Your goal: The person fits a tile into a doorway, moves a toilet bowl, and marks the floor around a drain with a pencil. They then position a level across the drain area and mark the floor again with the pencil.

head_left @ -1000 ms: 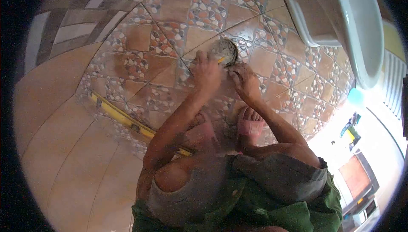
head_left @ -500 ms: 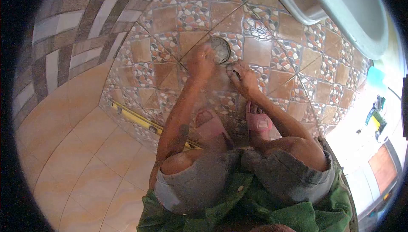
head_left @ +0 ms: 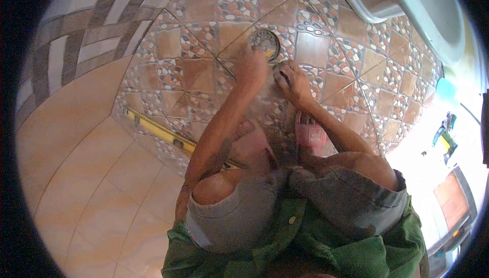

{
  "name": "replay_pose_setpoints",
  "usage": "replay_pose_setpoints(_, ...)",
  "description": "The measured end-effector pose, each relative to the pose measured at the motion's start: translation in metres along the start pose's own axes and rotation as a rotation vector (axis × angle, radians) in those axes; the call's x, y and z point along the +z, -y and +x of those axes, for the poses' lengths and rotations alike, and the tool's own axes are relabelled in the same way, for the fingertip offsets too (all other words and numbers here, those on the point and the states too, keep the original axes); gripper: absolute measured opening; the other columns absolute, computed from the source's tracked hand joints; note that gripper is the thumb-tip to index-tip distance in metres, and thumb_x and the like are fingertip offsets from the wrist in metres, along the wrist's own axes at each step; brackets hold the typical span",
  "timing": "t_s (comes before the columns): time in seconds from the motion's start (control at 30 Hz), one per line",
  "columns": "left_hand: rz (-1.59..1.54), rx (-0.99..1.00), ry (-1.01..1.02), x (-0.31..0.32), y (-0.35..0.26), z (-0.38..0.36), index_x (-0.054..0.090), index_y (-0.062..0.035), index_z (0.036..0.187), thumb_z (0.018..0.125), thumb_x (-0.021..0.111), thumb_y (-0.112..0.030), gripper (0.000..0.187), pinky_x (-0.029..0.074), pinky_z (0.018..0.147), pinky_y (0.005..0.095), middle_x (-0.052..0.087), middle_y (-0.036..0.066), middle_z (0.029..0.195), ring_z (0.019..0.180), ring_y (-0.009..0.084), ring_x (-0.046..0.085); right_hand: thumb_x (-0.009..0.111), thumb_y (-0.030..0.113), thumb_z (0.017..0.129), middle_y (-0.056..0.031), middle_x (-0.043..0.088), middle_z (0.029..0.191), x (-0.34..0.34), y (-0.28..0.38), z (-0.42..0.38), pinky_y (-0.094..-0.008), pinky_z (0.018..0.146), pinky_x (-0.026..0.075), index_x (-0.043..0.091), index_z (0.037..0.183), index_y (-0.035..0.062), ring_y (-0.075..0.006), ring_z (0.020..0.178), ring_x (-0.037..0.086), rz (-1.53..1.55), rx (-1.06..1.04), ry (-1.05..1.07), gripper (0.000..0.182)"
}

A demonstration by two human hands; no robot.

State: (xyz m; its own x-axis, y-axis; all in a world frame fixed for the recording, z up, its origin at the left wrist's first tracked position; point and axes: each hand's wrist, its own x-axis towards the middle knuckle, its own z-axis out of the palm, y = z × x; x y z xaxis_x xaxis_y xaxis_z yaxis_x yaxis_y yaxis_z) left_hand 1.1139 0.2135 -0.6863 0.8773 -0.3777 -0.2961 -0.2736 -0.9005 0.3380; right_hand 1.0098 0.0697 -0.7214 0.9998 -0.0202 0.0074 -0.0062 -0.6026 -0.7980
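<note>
A round container (head_left: 265,43) with grey, lumpy contents stands on the patterned tile floor (head_left: 311,49). My left hand (head_left: 251,67) is at the container's near left edge, blurred by motion, its fingers closed. A small yellow piece (head_left: 269,53) shows at its fingertips, over the container; I cannot make out what it belongs to. Close to the floor, just right of and below the container, my right hand (head_left: 291,80) has its fingers curled around a small dark thing that is too hidden to name.
A yellow spirit level (head_left: 160,132) lies at the left by the floor edge. The pale basin (head_left: 433,18) is at the upper right. Green and yellow tools (head_left: 444,138) lie at the right. My feet in pink sandals (head_left: 310,134) are below my hands.
My left hand has moved slightly right and down, and the yellow piece now shows at its fingertips. My right hand stays beside the container. The view has shifted a little.
</note>
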Motion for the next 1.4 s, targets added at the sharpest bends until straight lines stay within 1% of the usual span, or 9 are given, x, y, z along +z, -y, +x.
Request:
replay_pose_setpoints(0.17, -0.065, -0.084, 0.173, 0.001, 0.004, 0.012, 0.064, 0.0028, 0.09, 0.081, 0.057, -0.012, 0.019, 0.052, 0.072, 0.0503, 0.06, 0.026, 0.102, 0.088, 0.0421, 0.063, 0.064, 0.016, 0.082, -0.0186, 0.058, 0.106, -0.007, 0.01, 0.004, -0.0471, 0.078, 0.049, 0.062, 0.103, 0.0045, -0.0415, 0.092, 0.059, 0.047, 0.11, 0.062, 0.024)
replay_pose_setpoints(0.3, 0.0, 0.138, -0.13, 0.015, 0.013, 0.002, 0.066, 0.0023, 0.087, 0.081, 0.057, -0.012, 0.018, 0.053, 0.07, 0.05, 0.064, 0.026, 0.095, 0.083, 0.0415, 0.065, 0.063, 0.018, 0.084, -0.0185, 0.058, 0.102, -0.008, 0.018, 0.009, -0.0469, 0.077, 0.049, 0.061, 0.1, 0.0037, -0.0419, 0.09, 0.059, 0.016, 0.134, 0.083, 0.021)
replay_pose_setpoints(0.57, 0.058, 0.174, 0.296, -0.026, -0.002, 0.03, 0.067, 0.0028, 0.087, 0.079, 0.057, -0.011, 0.019, 0.053, 0.073, 0.05, 0.066, 0.024, 0.088, 0.085, 0.0408, 0.065, 0.06, 0.016, 0.087, -0.0204, 0.057, 0.102, -0.018, 0.016, -0.001, -0.0467, 0.08, 0.048, 0.062, 0.101, 0.0035, -0.0418, 0.092, 0.058, 0.107, 0.165, 0.096, 0.019)
replay_pose_setpoints(0.8, -0.106, 0.304, -0.014, -0.026, 0.034, 0.016, 0.065, 0.0003, 0.096, 0.089, 0.056, -0.03, 0.033, 0.05, 0.084, 0.0428, 0.063, 0.023, 0.103, 0.096, 0.0353, 0.062, 0.061, 0.014, 0.085, -0.0226, 0.049, 0.122, -0.043, 0.034, -0.058, -0.0486, 0.088, 0.046, 0.053, 0.121, 0.0086, -0.0445, 0.107, 0.052, 0.056, 0.325, 0.051, 0.037)
replay_pose_setpoints(0.87, -0.272, 0.247, -0.251, -0.044, 0.046, -0.006, 0.066, -0.0002, 0.088, 0.095, 0.05, -0.031, 0.036, 0.05, 0.081, 0.0406, 0.067, 0.017, 0.091, 0.09, 0.0313, 0.063, 0.061, 0.013, 0.084, -0.0241, 0.045, 0.129, -0.055, 0.04, -0.068, -0.0491, 0.09, 0.046, 0.05, 0.124, 0.0098, -0.0457, 0.113, 0.049, -0.005, 0.326, 0.029, 0.042)
replay_pose_setpoints(0.97, -1.094, -0.604, -0.131, -0.066, 0.056, -0.043, 0.066, -0.0026, 0.093, 0.1, 0.043, -0.037, 0.042, 0.049, 0.077, 0.0339, 0.065, 0.009, 0.088, 0.086, 0.0213, 0.062, 0.062, 0.013, 0.082, -0.0265, 0.038, 0.139, -0.056, 0.039, -0.075, -0.0499, 0.095, 0.045, 0.046, 0.13, 0.0117, -0.0474, 0.122, 0.044, -0.086, 0.325, 0.062, 0.05)
replay_pose_setpoints(1.03, -1.11, -0.603, -0.004, -0.052, 0.056, -0.062, 0.065, -0.004, 0.096, 0.099, 0.047, -0.034, 0.035, 0.048, 0.076, 0.0305, 0.064, 0.005, 0.088, 0.084, 0.0177, 0.06, 0.063, 0.014, 0.081, -0.027, 0.037, 0.142, -0.047, 0.03, -0.082, -0.0503, 0.096, 0.044, 0.044, 0.132, 0.0123, -0.0479, 0.125, 0.043, -0.141, 0.338, 0.107, 0.055)
replay_pose_setpoints(1.2, -1.121, -0.109, -0.337, 0.027, -0.012, -0.081, 0.063, -0.0058, 0.098, 0.093, 0.059, -0.02, 0.015, 0.05, 0.075, 0.033, 0.065, 0.006, 0.089, 0.083, 0.019, 0.062, 0.066, 0.018, 0.081, -0.0263, 0.042, 0.138, -0.051, 0.026, -0.079, -0.0512, 0.095, 0.045, 0.042, 0.134, 0.0109, -0.0478, 0.126, 0.042, -0.108, 0.358, 0.202, 0.059)
replay_pose_setpoints(1.4, -0.871, -0.1, -0.3, 0.033, -0.024, -0.079, 0.06, -0.0054, 0.102, 0.088, 0.064, -0.013, 0.017, 0.051, 0.073, 0.0353, 0.065, 0.013, 0.09, 0.083, 0.0239, 0.065, 0.064, 0.017, 0.084, -0.0272, 0.047, 0.132, -0.04, 0.004, -0.09, -0.0522, 0.096, 0.044, 0.044, 0.133, 0.0085, -0.0481, 0.125, 0.042, -0.154, 0.313, 0.197, 0.053)
